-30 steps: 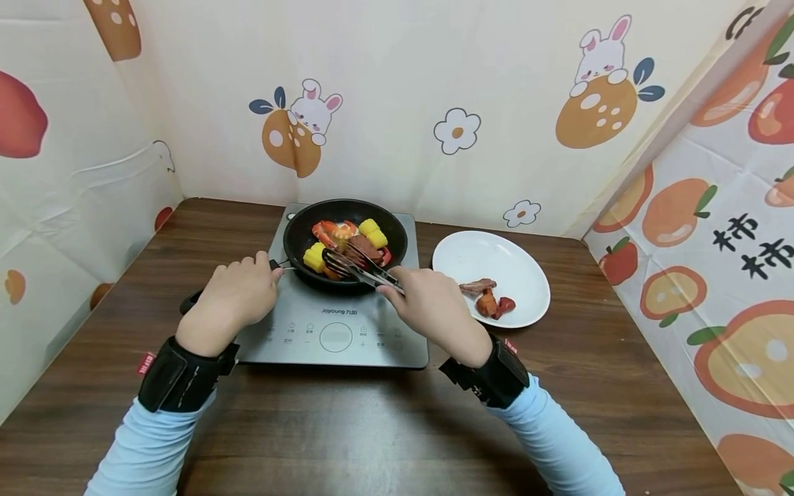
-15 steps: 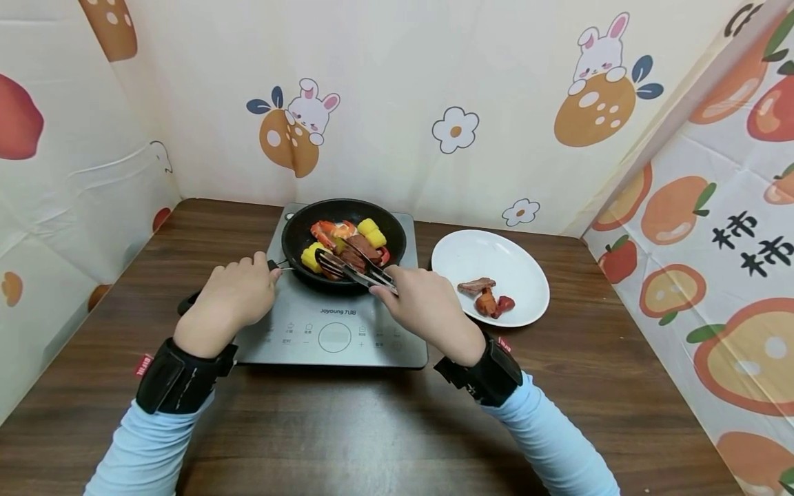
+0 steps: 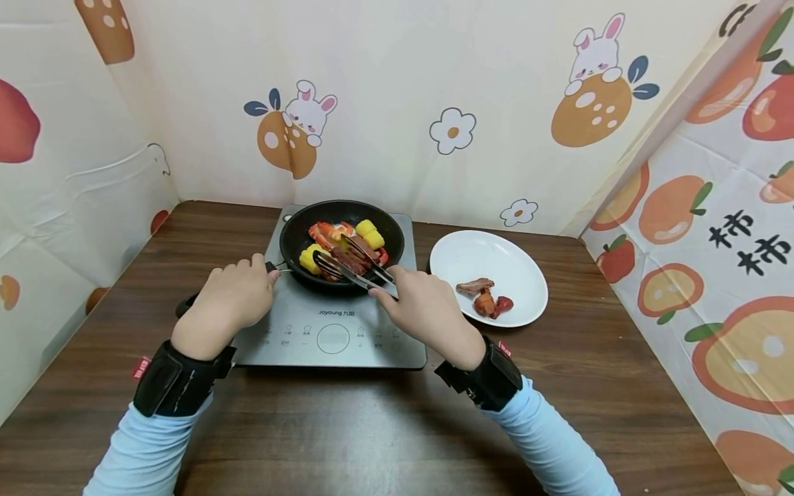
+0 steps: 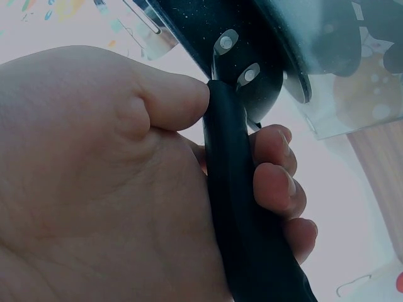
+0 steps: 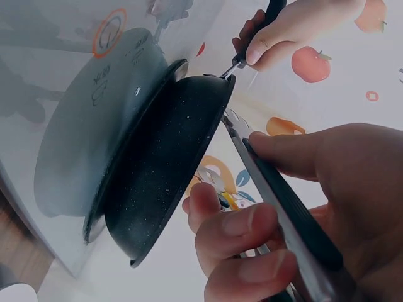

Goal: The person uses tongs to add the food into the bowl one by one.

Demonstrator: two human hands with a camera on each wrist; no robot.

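Observation:
My left hand (image 3: pixel 238 297) grips the black handle (image 4: pixel 230 182) of a frying pan (image 3: pixel 392 234), its fingers and thumb wrapped around it in the left wrist view. The pan sits on a silver induction cooktop (image 3: pixel 260 344). Metal tongs (image 3: pixel 360 279) are in my right hand (image 3: pixel 428 310), between thumb and fingers. Their two arms reach over the near rim, spread apart at the brown meat (image 3: pixel 349 260). Around that meat lie yellow corn pieces (image 3: pixel 371 235) and an orange-red shrimp (image 3: pixel 320 234). The right wrist view shows the pan's speckled outer side (image 5: pixel 170 151), which hides the food.
To the right of the cooktop, a white plate (image 3: pixel 496 258) holds a brown strip of meat (image 3: pixel 475 285), an orange-brown piece (image 3: pixel 485 303) and a red piece (image 3: pixel 504 304). A printed curtain (image 3: pixel 397 83) stands behind the wooden table (image 3: pixel 347 427) and along both sides.
My right hand has shifted slightly left with the tongs, whose arms now stand a little farther apart over the meat. My left hand keeps its hold on the handle, and the pan stays on the cooktop.

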